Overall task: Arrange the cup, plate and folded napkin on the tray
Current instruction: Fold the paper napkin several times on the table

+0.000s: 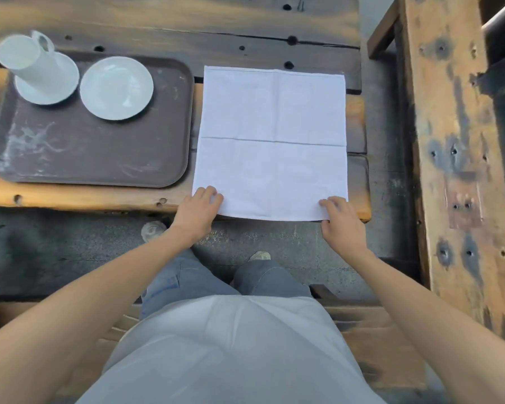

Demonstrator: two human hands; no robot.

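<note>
Cup (31, 61): white, with handle, standing on a white saucer (51, 88) at the far-left corner of the tray; it appears to lean because of the wide lens.

Tray (94, 153): dark brown, rectangular with rounded corners, scuffed with pale scratches, lying on the left part of the wooden table (169, 24). Its near half is bare.

Plate (116, 88): white, round, lying flat on the tray just beside the saucer, on its right; whether the 2 rims touch cannot be told.

Napkin (271, 141): white cloth, spread flat and unfolded on the table, right of the tray, its left edge close to the tray's right rim. 2 crease lines cross it, dividing it into 4 quarters. Its near edge hangs slightly past the table's front edge.

Left hand (199, 209): at the napkin's near-left corner, fingers curled over the cloth's edge, pinching the corner.

Right hand (343, 221): at the napkin's near-right corner, fingers bent on top of the cloth and thumb at its edge, gripping the corner.

Person: seated, both bare forearms extended, pale shirt and blue jeans, 2 light shoes on the dark floor.

Wooden beam (455, 141): weathered, with dark knots, running along the right side, well apart from the napkin.
</note>
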